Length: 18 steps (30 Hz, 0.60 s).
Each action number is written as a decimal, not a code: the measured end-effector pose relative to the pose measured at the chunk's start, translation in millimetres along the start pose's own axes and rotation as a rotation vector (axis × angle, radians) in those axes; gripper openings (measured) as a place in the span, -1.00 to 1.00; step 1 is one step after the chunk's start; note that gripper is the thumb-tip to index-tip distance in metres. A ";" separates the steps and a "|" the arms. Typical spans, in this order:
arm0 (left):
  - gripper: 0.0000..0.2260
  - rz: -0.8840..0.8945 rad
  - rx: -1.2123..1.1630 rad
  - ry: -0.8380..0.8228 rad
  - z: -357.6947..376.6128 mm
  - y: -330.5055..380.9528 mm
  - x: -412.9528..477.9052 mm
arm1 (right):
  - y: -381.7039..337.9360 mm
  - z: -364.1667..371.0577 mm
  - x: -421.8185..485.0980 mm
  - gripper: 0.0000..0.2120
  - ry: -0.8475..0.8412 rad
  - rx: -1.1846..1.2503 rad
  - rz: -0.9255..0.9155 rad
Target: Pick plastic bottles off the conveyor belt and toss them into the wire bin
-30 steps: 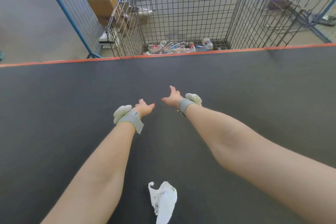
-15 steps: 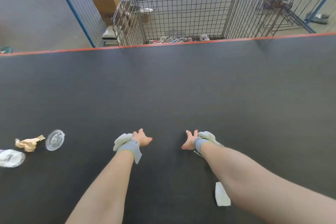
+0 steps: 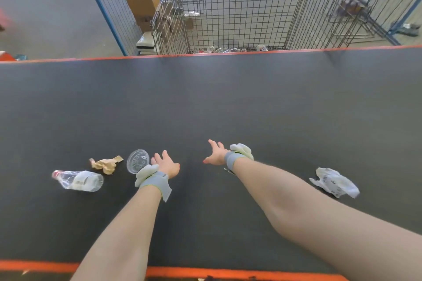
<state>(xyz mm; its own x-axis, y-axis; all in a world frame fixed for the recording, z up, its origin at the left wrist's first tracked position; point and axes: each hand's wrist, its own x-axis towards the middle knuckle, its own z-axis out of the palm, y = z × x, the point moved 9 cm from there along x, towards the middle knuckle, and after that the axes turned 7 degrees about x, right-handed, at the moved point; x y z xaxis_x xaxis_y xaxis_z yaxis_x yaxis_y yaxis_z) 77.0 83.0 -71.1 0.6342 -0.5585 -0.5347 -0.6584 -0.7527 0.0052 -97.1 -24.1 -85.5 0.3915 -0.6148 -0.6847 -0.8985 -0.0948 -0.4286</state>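
**RISK OF A MISSED OR WRONG PICK: BOTTLE LYING LEFT OF BOTH EMPTY HANDS**

Noted over the near edge of the conveyor belt [image 3: 251, 102]: two bare forearms reaching out. Found the left hand [image 3: 165, 165] released, fingers spread, grasping nothing. Found the right hand [image 3: 215, 155] likewise open and empty.

Located one plastic bottle [image 3: 78, 180] on its side toward the belt's left end, apart from the left hand, clear-walled and partly crushed, red cap pointing left.

Judged likely faults:
- Losing the bottle to belt travel before reaching it.
- Slipping off the thin, dented wall under a loose pinch.
- Grabbing the wrong item.

Logged between bottle and left hand, slightly farther in: crumpled brown paper [image 3: 106, 164] and a clear plastic lid [image 3: 138, 164], the latter just beside the left fingers. Logged toward the right end, well apart from the right hand: a white plastic bag [image 3: 334, 183].

Sighted beyond the far edge: the wire bin [image 3: 239, 7], open-topped, with a few bottles on its floor. Judged a weak throw liable to drop back onto the wide bare belt. Noted cardboard boxes [image 3: 143, 3] past the bin's left wall.
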 end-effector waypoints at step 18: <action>-0.14 -0.013 -0.056 -0.158 46.5 -72.7 17.6 | -45.0 51.3 9.8 -0.20 0.163 -0.151 -0.222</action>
<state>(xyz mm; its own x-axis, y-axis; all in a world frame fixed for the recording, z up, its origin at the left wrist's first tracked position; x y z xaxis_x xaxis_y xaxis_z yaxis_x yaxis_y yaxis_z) 117.2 144.1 -120.2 0.5682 -0.4898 -0.6612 -0.6240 -0.7803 0.0418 -42.6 14.3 -103.2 0.5555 -0.6824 -0.4751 -0.8186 -0.3484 -0.4567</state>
